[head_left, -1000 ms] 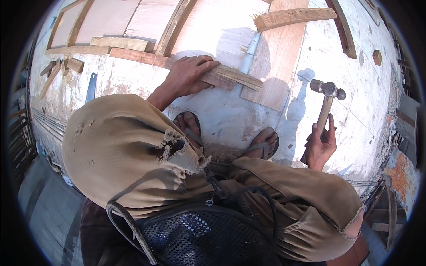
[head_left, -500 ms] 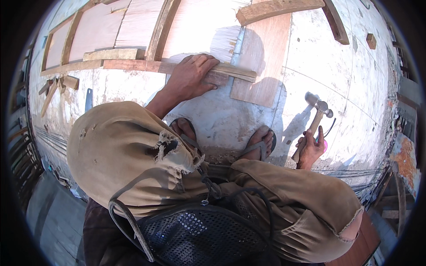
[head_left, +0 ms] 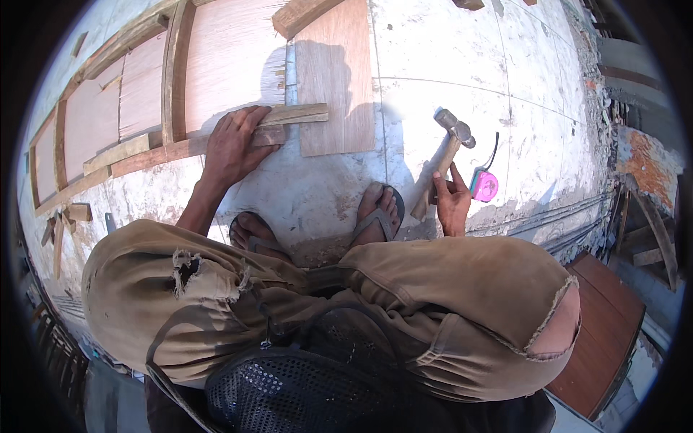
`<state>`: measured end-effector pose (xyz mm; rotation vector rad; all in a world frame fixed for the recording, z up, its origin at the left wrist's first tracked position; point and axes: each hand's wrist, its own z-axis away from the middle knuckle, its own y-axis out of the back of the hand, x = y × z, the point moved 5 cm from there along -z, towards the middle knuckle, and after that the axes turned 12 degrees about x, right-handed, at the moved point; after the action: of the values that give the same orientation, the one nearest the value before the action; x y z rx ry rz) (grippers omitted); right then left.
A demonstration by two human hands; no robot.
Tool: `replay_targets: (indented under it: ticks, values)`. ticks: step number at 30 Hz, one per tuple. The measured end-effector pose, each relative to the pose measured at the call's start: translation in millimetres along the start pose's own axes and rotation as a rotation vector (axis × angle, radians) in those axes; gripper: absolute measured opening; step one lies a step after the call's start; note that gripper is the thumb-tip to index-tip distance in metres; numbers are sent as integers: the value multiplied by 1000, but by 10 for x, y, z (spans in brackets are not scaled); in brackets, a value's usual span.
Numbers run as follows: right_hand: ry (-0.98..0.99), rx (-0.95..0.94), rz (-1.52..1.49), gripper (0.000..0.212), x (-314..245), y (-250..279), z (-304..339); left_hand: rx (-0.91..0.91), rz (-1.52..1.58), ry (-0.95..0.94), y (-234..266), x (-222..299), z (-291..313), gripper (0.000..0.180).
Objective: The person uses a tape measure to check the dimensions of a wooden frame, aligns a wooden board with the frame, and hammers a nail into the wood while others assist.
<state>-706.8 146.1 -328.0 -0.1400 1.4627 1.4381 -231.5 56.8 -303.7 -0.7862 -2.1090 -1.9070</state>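
Note:
My left hand (head_left: 234, 141) is closed over the end of a wooden frame rail (head_left: 162, 154) and a short wood strip (head_left: 299, 114) lying along it. The strip sticks out past the rail's end, over a loose plywood piece (head_left: 336, 94). Down by the floor on the right, my right hand (head_left: 453, 206) has its fingers around the wooden handle of a ball-peen hammer (head_left: 449, 144). The hammer's metal head points away from me. Close beside that hand lies a pink tape measure (head_left: 485, 186) with a dark strap.
Plywood sheeting (head_left: 231, 58) backs the frame at upper left, crossed by wooden battens (head_left: 175, 72). A thick wood block (head_left: 303, 16) rests at the top. Wood offcuts (head_left: 65, 220) lie at far left. My sandalled feet (head_left: 379, 209) stand on the stained floor; a brown board (head_left: 599, 325) is at lower right.
The view has shifted, so the frame and floor sit further left. My right hand and the hammer have moved away from the tape measure, which shows fully now. My left hand stays on the wood.

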Motion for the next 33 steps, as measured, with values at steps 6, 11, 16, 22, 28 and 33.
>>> replay_targets:
  ticks: [6,11,16,22,28,33]
  values:
    - [243,304,429,87,-78,782,-398,37,-6,19,16,-45,91,74]
    - [235,280,564,81,344,820,-478,33,0,25,171,-159,61,70]
    - [137,298,376,76,586,821,-811,54,24,172,441,-367,236,66]
    - [129,364,-156,73,-571,645,-327,286,131,144,707,-17,190,56]
    - [263,-412,-234,92,-1755,-352,490,-177,727,342,215,515,139,56]
    - [619,-654,-90,105,-1904,-1030,1030,-472,1335,609,-62,885,345,64]
